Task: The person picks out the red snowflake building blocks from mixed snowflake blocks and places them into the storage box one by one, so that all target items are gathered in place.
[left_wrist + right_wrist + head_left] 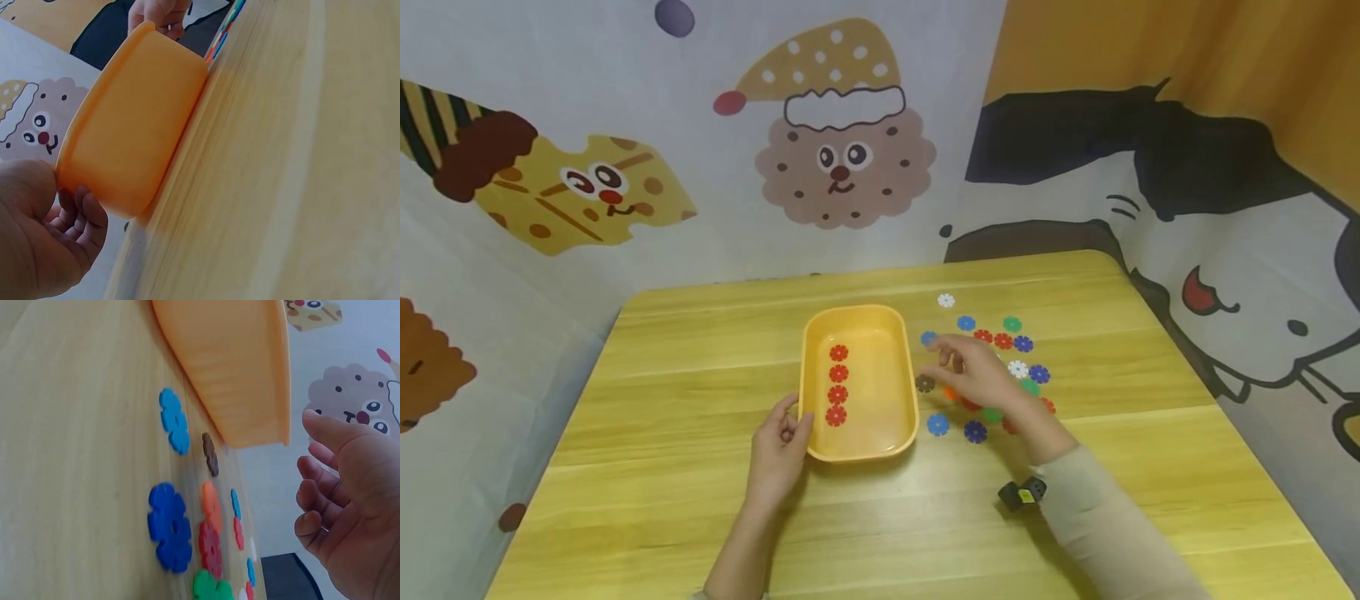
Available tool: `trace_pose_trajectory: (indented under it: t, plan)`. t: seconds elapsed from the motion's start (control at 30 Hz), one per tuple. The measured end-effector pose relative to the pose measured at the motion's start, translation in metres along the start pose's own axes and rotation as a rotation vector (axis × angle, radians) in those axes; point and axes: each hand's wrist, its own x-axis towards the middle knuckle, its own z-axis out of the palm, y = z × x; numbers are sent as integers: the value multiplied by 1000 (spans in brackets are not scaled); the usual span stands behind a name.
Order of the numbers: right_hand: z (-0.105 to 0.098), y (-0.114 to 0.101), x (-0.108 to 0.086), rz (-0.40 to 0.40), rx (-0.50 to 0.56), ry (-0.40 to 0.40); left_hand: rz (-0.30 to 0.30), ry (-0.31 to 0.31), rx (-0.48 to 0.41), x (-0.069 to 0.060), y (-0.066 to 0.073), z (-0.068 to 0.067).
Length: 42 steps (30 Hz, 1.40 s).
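Observation:
A yellow-orange plastic tray (891, 442) stands on the table, and a column of several red snowflake-shaped discs (838, 373) lies on the left part of its floor. The left hand (778, 454) grips the tray's near-left side, its thumb at the rim and its fingers curled against the outer wall (125, 119). Above the loose discs to the tray's right hovers the right hand (973, 371), fingers loosely bent. In the right wrist view no disc shows between the thumb and fingers of that hand (356, 487). It hides some discs in the head view.
Discs in several colours lie scattered right of the tray, among them a dark blue disc (975, 432), a light blue disc (937, 424), a brown disc (210, 454) and a white disc (946, 300). A cartoon-printed cloth (700, 167) hangs behind the wooden table (677, 467).

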Motion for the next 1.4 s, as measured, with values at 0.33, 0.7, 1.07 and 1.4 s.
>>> trace_pose_trajectory:
  t: [0.33,0.7,1.07,1.4]
  plan:
    - [-3,11,-8,-42,-14,-30,19,0,0,1,-1,1]
    - [-3,24,-16,57,-43,-65,24,-7,14,0,-1,0]
    - [-11,27,-23,77,-72,-124,24,-7,-7,1,-2,0]
    - [-13,34,-29,123,-152,-149,7,-13,-19,1,-1,-1]
